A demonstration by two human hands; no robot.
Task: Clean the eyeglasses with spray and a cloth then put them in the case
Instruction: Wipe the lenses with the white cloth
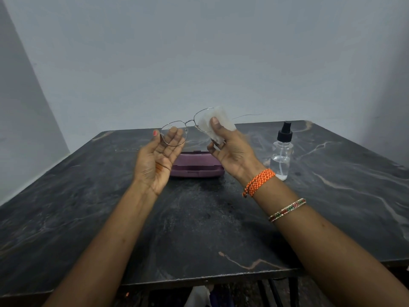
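Note:
Thin metal-framed eyeglasses (188,123) are held up above the table, lenses facing me. My left hand (158,160) holds the left lens rim between its fingertips, palm up. My right hand (230,149) pinches a pale translucent cloth (218,120) over the right lens, thumb pressed on the front. One thin temple arm sticks out to the right. A purple eyeglass case (197,168) lies shut on the table behind my hands. The clear spray bottle (281,151) with a black pump top stands upright to the right of the case.
A dark marbled table (199,229) spans the view, its front edge near the bottom. A plain grey wall rises behind it. Dark metal legs and some cloth show under the front edge.

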